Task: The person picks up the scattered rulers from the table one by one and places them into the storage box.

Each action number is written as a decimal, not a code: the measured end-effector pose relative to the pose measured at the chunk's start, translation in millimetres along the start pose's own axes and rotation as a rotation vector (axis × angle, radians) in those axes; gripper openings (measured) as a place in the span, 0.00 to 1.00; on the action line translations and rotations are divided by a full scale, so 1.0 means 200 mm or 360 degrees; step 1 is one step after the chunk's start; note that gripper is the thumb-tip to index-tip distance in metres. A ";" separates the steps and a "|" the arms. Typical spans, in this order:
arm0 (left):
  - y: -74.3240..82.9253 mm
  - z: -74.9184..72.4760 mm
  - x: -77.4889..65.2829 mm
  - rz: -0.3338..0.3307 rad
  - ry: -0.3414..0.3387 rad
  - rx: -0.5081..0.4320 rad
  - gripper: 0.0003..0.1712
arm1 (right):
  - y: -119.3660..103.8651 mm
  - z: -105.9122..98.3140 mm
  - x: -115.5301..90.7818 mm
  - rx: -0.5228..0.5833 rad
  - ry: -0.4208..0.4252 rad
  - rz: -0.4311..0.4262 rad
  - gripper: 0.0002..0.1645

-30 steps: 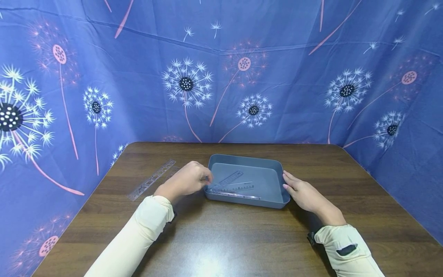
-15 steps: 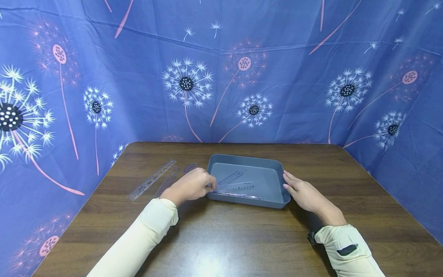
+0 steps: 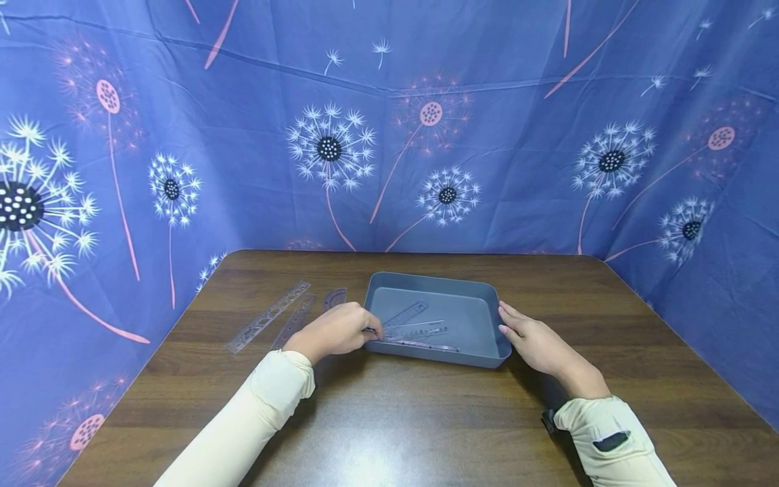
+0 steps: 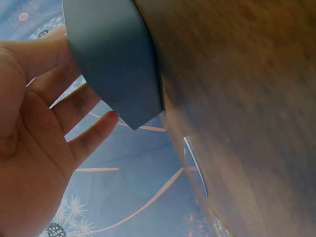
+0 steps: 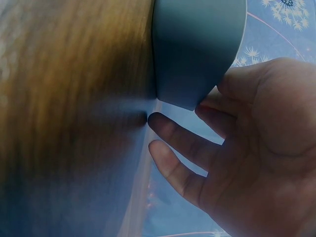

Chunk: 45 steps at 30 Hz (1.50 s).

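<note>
- The left hand has come down from higher over the left end of the grey tray; its fingertips now sit low inside the near left corner, beside the clear strips, so the work there appears to be down at the tray's floor.
- Those fingers bend over the rim. The tray wall hides the tips from the left wrist view, so I cannot tell whether they pinch a strip.
- The right hand has stayed put, its fingers fairly straight against the tray's right end, which seems to steady it.
- Inside the tray, a slanting ruler, a ruler with dark marks and a long strip lie towards the left and the near wall, their left ends bunched by the left hand.
- With the left hand lower, the protractor shows just beyond it on the desk, left of the tray.
- Further left lie a patterned ruler and another clear ruler, apart from the tray; the left wrist blocks sight of the latter's near end.
- A blue dandelion-print cloth hangs behind.
</note>
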<state>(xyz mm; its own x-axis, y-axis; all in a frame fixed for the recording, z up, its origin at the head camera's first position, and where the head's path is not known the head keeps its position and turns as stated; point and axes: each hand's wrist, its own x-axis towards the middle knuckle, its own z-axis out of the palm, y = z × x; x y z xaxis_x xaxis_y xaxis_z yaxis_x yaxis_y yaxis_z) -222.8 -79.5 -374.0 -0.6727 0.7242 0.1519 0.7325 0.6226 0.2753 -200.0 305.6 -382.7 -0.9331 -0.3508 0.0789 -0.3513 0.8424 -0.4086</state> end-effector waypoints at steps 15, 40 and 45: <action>0.02 0.01 0.00 -0.0089 -0.0101 -0.0058 0.16 | 0.00 0.00 0.00 0.0002 -0.0007 0.0002 0.29; 0.02 0.01 0.00 -0.0060 -0.0103 -0.0051 0.15 | 0.00 0.00 0.00 -0.0011 -0.0003 -0.0001 0.29; 0.01 0.00 0.00 -0.0017 -0.0068 -0.0018 0.14 | 0.00 0.00 0.00 -0.0013 -0.0003 0.0001 0.29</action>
<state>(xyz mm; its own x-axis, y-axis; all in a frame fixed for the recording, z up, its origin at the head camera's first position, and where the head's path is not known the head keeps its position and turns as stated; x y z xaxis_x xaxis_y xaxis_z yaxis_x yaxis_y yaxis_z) -221.6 -77.6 -372.8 -0.6753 0.7295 0.1082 0.7237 0.6273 0.2877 -199.8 305.6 -382.9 -0.9332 -0.3512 0.0767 -0.3513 0.8460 -0.4010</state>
